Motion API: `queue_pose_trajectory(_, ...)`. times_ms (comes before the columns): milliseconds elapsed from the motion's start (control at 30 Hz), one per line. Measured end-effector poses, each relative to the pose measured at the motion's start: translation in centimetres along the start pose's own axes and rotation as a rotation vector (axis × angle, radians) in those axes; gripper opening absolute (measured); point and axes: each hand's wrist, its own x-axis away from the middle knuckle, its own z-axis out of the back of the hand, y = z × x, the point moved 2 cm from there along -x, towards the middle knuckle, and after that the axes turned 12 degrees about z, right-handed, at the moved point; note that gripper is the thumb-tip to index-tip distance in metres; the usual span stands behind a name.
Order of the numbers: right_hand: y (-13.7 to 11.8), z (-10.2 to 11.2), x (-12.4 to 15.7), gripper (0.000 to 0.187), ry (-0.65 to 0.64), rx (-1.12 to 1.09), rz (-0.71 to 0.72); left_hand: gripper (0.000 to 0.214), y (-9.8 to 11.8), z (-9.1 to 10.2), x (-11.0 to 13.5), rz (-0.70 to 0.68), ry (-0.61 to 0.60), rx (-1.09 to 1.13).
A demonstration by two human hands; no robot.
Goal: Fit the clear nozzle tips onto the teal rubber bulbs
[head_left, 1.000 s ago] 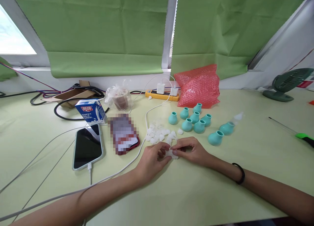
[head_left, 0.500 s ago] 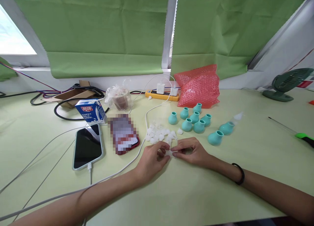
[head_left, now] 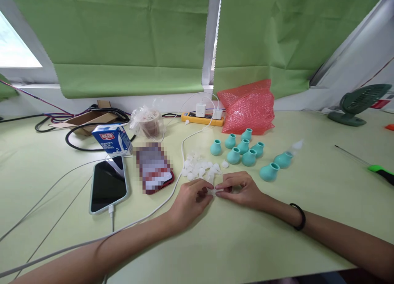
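Observation:
Close together at the middle of the table, my left hand and my right hand pinch a small translucent white piece between thumbs and forefingers. Fingertips hide much of its shape. Just beyond my fingers is a pile of similar translucent white pieces, with a single piece lying at its right. Several teal rubber-looking bulbs with open necks stand behind my right hand. Two more lie further right: one bulb by itself, and another with a clear tip in its neck.
Left of my hands lie a phone in a red case and a plugged-in phone. A white cable crosses over my left forearm. Behind are a milk carton, wrapped tape, power strip, red bubble bag, and screwdriver.
Both hands keep their pinch on the small white piece, with only slight finger movement. The whole view has shifted a little; nothing else on the table has visibly moved.

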Motion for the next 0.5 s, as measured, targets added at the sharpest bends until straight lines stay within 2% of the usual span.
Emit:
queue_pose_trajectory(200, -0.02, -0.07, 0.09, 0.016, -0.034, 0.034, -0.049, 0.010, 0.03, 0.00, -0.02, 0.023, -0.004, 0.030)
queue_pose_trajectory(500, -0.43, -0.06, 0.01, 0.014, -0.051, 0.106, 0.028, 0.011, -0.01, 0.01, -0.01, 0.015, 0.013, 0.008)
